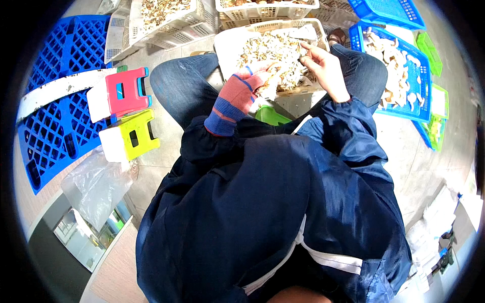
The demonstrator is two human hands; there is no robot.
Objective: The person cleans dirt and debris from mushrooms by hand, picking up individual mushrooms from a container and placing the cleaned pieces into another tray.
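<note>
A white plastic crate (227, 57) stands between my knees, heaped with small mushroom pieces (274, 49) in brown and white. My left hand (246, 89), in a pink and blue striped knit glove, is at the crate's near left edge, against a pale brownish clump whose exact form is unclear. Bare, my right hand (322, 66) hovers over the right side of the heap with thumb and fingertips near each other; whether a small piece lies between them cannot be told.
Blue basket (424, 91) with larger mushroom pieces (394, 68) stands at right. More white crates (170, 28) line the far side. A red stool (127, 91), a yellow-green stool (140, 134) and a blue plastic pallet (49, 140) are at left. Something green (271, 115) lies below the crate.
</note>
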